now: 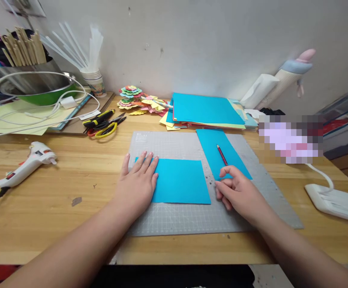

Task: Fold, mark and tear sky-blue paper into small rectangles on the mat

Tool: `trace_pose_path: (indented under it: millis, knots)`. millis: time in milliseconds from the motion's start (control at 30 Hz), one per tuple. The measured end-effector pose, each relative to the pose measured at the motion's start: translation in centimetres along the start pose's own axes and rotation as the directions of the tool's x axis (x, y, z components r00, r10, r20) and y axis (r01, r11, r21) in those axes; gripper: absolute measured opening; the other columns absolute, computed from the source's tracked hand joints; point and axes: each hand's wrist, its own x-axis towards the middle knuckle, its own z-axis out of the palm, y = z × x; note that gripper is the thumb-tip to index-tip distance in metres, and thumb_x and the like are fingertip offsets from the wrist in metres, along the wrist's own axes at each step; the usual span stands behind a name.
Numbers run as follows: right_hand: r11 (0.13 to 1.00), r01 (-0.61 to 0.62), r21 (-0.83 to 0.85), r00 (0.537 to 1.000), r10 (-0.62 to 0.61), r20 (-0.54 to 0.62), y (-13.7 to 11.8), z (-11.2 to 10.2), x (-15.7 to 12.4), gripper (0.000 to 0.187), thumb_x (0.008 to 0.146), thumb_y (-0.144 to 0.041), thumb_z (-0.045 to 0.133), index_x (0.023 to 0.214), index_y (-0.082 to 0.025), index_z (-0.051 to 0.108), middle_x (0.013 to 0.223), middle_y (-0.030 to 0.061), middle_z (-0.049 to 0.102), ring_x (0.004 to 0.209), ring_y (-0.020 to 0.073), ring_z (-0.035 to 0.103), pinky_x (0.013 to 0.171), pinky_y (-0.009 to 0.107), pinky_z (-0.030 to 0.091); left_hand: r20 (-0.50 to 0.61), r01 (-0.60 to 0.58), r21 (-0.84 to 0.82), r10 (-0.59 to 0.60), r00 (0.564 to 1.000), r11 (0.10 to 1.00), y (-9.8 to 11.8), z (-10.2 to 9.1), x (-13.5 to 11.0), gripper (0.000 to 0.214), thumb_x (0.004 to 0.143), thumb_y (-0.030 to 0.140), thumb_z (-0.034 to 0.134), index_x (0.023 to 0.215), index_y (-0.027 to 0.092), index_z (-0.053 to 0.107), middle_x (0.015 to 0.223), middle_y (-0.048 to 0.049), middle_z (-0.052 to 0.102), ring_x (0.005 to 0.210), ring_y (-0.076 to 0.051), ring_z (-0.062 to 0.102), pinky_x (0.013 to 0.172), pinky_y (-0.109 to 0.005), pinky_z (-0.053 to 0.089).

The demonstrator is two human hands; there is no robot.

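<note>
My left hand [141, 180] lies flat with fingers spread, pressing on the left end of a blue sheet of paper [181, 182]. That sheet rests on a grey cutting mat [174, 220] with a printed grid. Just right of the sheet, my right hand [234, 190] hovers or rests with its fingers loosely curled, thumb and index apart and nothing between them. Beyond it a second, narrower blue piece of paper [210, 148] lies slanted on the mat. On this piece is a dark red pencil [222, 155], close to my right fingertips.
Left are a white glue gun [27, 164], scissors [109, 130] and a green bowl [48, 96]. A paper cup [94, 84] of straws, layered paper flowers [130, 96] and a stack of coloured paper [207, 108] stand behind. A white base with cable [339, 200] sits right.
</note>
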Motion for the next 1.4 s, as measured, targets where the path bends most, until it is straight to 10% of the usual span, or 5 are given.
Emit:
trace_pose_path:
  millis: [233, 533, 967, 1100, 1400]
  knots:
    - [0.900, 0.003, 0.436, 0.996, 0.035, -0.080, -1.8, 0.5, -1.3, 0.031, 0.078, -0.036, 0.070, 0.097, -0.025, 0.048, 0.106, 0.0042, 0.060, 0.096, 0.0205, 0.063, 0.072, 0.035, 0.060, 0.002, 0.007, 0.003, -0.007, 1.000, 1.000, 0.0, 0.1, 0.1, 0.050, 0.100, 0.032, 0.021, 0.146, 0.020, 0.038, 0.152, -0.0051, 0.037, 0.144, -0.021, 0.027, 0.117, -0.047, -0.010]
    - [0.649, -0.186, 0.737, 0.977, 0.201, 0.070, -4.1, -1.2, -0.5, 0.019, 0.079, -0.020, 0.062, 0.097, -0.028, 0.057, 0.128, 0.0067, 0.053, 0.129, 0.0308, 0.045, 0.091, 0.058, 0.053, -0.007, 0.003, 0.008, -0.003, 1.000, 1.000, 0.0, 0.1, -0.1, 0.050, 0.100, 0.031, 0.023, 0.145, 0.019, 0.039, 0.151, -0.0063, 0.039, 0.143, -0.022, 0.028, 0.118, -0.048, -0.008]
    - [0.771, -0.155, 0.618, 0.985, 0.077, 0.151, -4.0, 0.5, 0.0, 0.028, 0.081, -0.026, 0.067, 0.104, -0.026, 0.051, 0.095, 0.0007, 0.063, 0.081, 0.0166, 0.063, 0.061, 0.029, 0.054, 0.004, 0.013, -0.015, -0.013, 1.000, 1.000, 0.0, 0.1, 0.0, 0.051, 0.099, 0.032, 0.022, 0.145, 0.019, 0.039, 0.151, -0.0058, 0.038, 0.144, -0.022, 0.027, 0.118, -0.048, -0.008]
    - [0.967, -0.017, 0.254, 0.998, 0.001, 0.061, -2.6, 1.8, 0.0, 0.037, 0.085, -0.037, 0.062, 0.115, -0.030, 0.042, 0.057, -0.0104, 0.050, 0.042, 0.0099, 0.044, 0.039, 0.021, 0.034, 0.006, 0.010, -0.020, -0.010, 1.000, 1.000, 0.0, 0.1, 0.0, 0.051, 0.100, 0.032, 0.022, 0.145, 0.019, 0.039, 0.151, -0.0058, 0.037, 0.144, -0.021, 0.027, 0.118, -0.048, -0.008]
    - [0.994, 0.092, 0.060, 0.994, -0.096, 0.058, -0.8, 1.9, 0.2, 0.023, 0.084, -0.030, 0.056, 0.098, -0.029, 0.037, 0.050, -0.0135, 0.035, 0.043, 0.0090, 0.030, 0.044, 0.021, 0.025, 0.012, 0.014, -0.047, -0.013, 1.000, 0.999, -0.1, 0.1, 0.1, 0.051, 0.100, 0.033, 0.021, 0.145, 0.019, 0.040, 0.151, -0.0059, 0.038, 0.143, -0.022, 0.028, 0.117, -0.049, -0.008]
